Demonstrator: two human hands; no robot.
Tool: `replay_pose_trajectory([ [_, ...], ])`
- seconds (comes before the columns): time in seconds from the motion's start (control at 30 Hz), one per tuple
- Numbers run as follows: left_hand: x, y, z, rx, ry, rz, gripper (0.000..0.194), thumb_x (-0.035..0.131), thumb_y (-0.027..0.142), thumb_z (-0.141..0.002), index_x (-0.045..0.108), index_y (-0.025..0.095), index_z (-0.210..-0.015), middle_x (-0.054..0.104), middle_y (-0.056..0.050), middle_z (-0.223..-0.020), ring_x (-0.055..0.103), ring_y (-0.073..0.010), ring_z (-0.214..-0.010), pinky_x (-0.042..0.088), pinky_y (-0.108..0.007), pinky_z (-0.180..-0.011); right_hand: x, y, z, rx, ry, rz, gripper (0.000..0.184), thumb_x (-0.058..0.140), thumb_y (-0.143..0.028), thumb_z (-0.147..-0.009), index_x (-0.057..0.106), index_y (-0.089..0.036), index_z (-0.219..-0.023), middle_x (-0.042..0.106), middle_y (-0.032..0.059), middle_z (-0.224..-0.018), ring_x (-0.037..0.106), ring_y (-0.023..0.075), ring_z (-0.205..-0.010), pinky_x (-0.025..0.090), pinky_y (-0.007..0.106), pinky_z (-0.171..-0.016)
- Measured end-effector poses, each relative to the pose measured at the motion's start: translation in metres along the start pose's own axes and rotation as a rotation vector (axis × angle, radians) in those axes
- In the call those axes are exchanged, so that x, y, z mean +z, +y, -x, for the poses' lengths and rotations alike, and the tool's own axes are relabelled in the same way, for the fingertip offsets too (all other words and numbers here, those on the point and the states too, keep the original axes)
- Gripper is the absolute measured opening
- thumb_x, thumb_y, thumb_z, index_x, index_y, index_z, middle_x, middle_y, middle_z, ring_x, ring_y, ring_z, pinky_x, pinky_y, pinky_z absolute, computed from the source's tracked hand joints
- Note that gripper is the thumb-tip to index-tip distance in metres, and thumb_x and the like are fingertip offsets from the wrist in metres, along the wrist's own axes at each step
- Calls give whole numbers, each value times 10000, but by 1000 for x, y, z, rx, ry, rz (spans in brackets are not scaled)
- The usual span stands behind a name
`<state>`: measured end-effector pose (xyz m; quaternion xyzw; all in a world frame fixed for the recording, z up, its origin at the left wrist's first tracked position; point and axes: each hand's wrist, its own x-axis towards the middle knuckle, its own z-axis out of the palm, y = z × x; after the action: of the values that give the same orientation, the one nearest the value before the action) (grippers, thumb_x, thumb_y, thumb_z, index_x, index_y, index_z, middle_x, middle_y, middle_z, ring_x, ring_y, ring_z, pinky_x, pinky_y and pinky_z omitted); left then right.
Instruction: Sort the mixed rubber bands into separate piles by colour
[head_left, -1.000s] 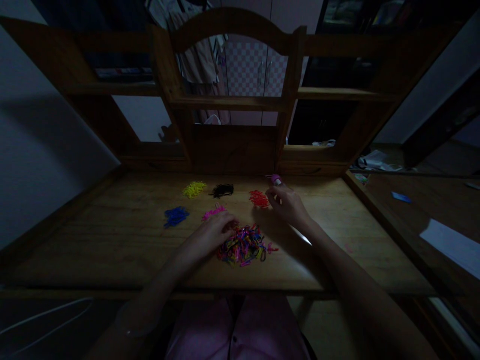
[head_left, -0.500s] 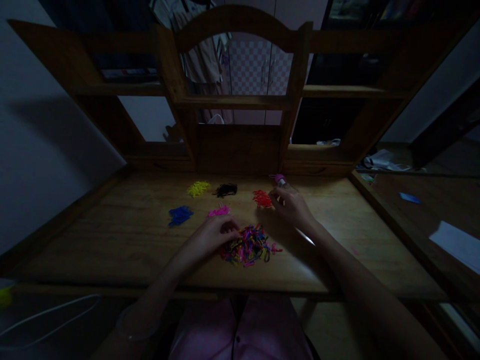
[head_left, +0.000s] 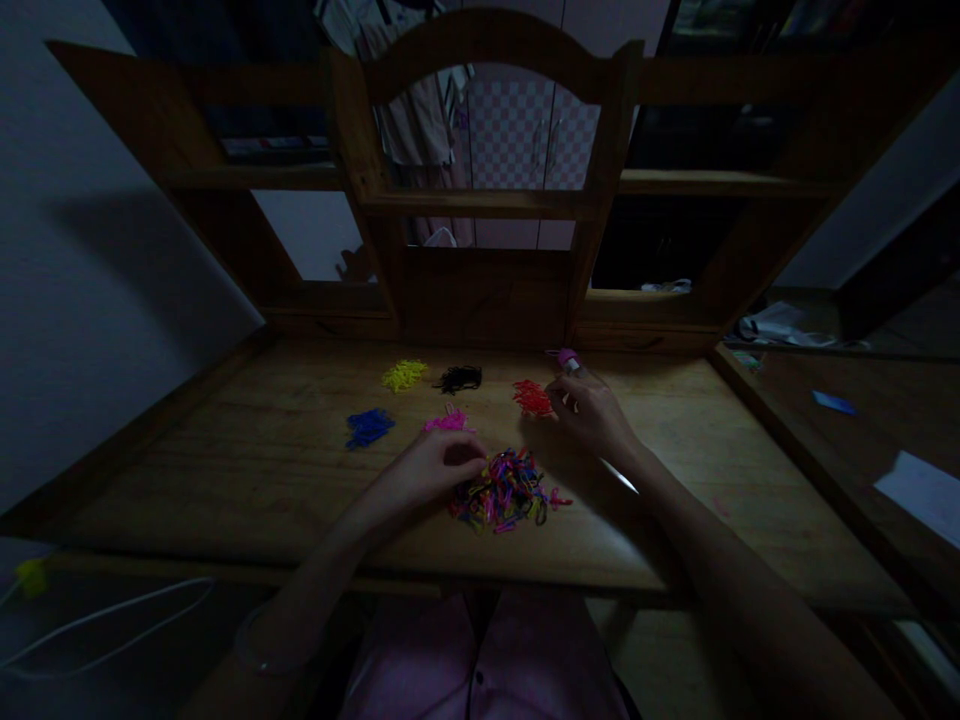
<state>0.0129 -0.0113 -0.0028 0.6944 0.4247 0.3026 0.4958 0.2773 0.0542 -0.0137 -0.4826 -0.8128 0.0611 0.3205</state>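
Multicolored clips point(head_left: 510, 497) lie heaped on the tabletop point(head_left: 247, 470), the left hand point(head_left: 431, 467) curled at their edge. The right hand point(head_left: 594, 410) bends beside a red pile point(head_left: 529, 396); whether either grips anything, I cannot tell. A blue pile point(head_left: 369, 427) lies farther left.

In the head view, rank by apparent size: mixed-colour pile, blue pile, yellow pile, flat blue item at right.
1. Mixed-colour pile, clearly largest.
2. Blue pile and yellow pile: too alike to rank; blue lies nearer the camera.
3. Flat blue item, smallest.
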Motion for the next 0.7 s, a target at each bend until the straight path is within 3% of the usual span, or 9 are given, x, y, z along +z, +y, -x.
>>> replay_pose_trajectory([
  [0.17,-4,6,2,-34,-12,0,140,634,283,-768,692,180,-845,704,-40,-818,662,-189,-760,508,-278,-684,1,1,0,4,3,-5,155,494,-165,-864,643,-188,-894,658,50,-823,560,159,-702,379,267,-692],
  [0.27,-22,2,-5,-11,39,-81,182,646,315,-762,694,175,-868,704,-43,-851,654,-189,-765,507,-288,-702,0,1,1,11,-10,-6,148,500,-165,-855,641,-184,-897,656,51,-811,558,158,-687,376,263,-678],
  [0.43,-86,-26,-34,-4,426,-379,152,637,285,-713,671,169,-806,684,-36,-758,635,-181,-702,491,-284,-670,-2,0,0,-8,7,-8,131,502,-157,-852,629,-182,-874,641,46,-789,549,155,-682,366,255,-662],
  [0.53,-122,-43,-48,-19,577,-557,170,638,286,-692,672,166,-806,686,-39,-754,639,-197,-722,486,-296,-686,-2,-1,-1,-11,23,-9,128,503,-153,-855,627,-184,-858,640,44,-790,544,152,-682,360,249,-653],
  [0.63,-133,-46,-49,-31,657,-614,223,628,336,-718,672,171,-861,696,-49,-784,646,-210,-740,492,-304,-691,-2,-2,-1,-14,40,1,120,512,-162,-857,628,-188,-845,643,46,-795,539,154,-686,357,251,-645],
  [0.7,-122,-37,-42,-10,619,-596,246,612,367,-754,670,179,-901,701,-58,-837,648,-215,-774,497,-313,-712,-2,-1,0,-19,39,2,118,513,-165,-859,627,-191,-846,642,45,-798,537,152,-679,356,252,-638],
])
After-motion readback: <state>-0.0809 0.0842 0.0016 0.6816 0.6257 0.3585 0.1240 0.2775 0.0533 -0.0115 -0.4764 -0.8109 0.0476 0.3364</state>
